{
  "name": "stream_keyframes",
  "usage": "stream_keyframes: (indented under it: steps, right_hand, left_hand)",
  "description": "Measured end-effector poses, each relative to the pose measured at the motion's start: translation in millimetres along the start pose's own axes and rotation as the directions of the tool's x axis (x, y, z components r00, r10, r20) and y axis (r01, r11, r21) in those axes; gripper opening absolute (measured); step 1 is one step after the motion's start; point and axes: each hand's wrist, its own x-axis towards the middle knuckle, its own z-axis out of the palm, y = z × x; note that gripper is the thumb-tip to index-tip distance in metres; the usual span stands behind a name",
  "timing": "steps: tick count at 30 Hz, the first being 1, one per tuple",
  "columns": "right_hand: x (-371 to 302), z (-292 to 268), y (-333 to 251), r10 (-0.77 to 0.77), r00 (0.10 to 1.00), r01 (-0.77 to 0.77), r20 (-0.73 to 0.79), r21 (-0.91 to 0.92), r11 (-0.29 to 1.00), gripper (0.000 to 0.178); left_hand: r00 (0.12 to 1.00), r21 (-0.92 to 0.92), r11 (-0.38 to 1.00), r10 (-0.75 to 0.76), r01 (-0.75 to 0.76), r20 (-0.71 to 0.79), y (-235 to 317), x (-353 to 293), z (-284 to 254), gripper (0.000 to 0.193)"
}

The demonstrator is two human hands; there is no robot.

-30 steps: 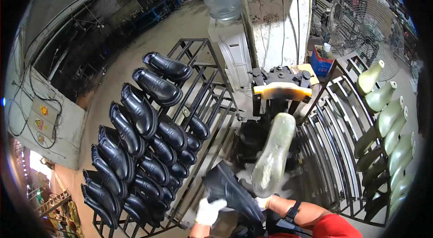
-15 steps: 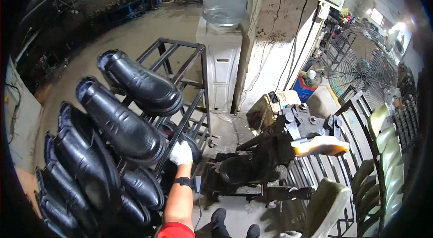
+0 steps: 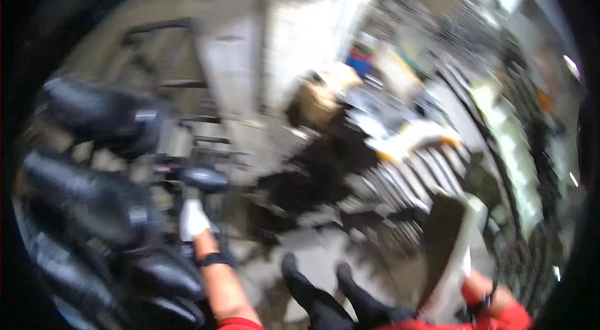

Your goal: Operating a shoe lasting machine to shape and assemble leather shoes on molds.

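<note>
left hand (image 3: 194,219) beside black boots (image 3: 94,205)

The rack (image 3: 187,120) stands at the left, with boots (image 3: 94,114) on its pegs. The machine (image 3: 325,161) sits right of the rack, the person's feet (image 3: 325,292) before it. A shoe form (image 3: 450,255) lies further right of the machine.

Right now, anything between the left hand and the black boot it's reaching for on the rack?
Nothing visible. The gloved left hand sits right below the small black boot on the rack, with no object between them. The frame is heavily blurred, so contact cannot be told. The right hand holds a pale shoe last.
</note>
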Motion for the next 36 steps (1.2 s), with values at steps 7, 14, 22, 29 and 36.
stream_keyframes:
  steps: [7, 14, 22, 29, 36]
  right_hand:
    - [-14.3, 102.5, -91.2, -0.354, 0.935, 0.214, 0.003, -0.801, 0.560, 0.110]
    - [-1.7, 32.5, -114.7, -0.465, 0.777, 0.548, 0.424, -0.819, 0.170, 0.096]
    - [27.2, -178.6, 95.1, 0.250, 0.959, -0.275, 0.130, 0.243, 0.930, 0.055]
    - [-26.1, -334.8, 284.8, 0.492, 0.869, -0.310, 0.057, 0.837, 0.451, 0.053]
    - [55.4, -484.5, 402.4, 0.267, 0.910, 0.225, -0.317, 0.919, 0.323, 0.046]
  left_hand:
    - [0.819, -0.761, 0.338, -0.056, 0.553, 0.571, -46.5, -47.2, -66.0, 0.041]
    - [0.665, -0.520, 0.634, 0.012, 0.572, 0.746, -66.3, -262.6, -104.9, 0.037]
    - [0.390, -0.202, 0.849, -0.004, 0.488, 0.921, -63.2, -413.1, -106.8, 0.039]
    - [0.269, -0.129, 0.957, 0.056, 0.262, 0.962, 5.0, -529.0, -76.7, 0.043]
    - [0.130, -0.220, 0.971, 0.207, 0.092, 0.970, 112.2, -633.6, -60.2, 0.033]
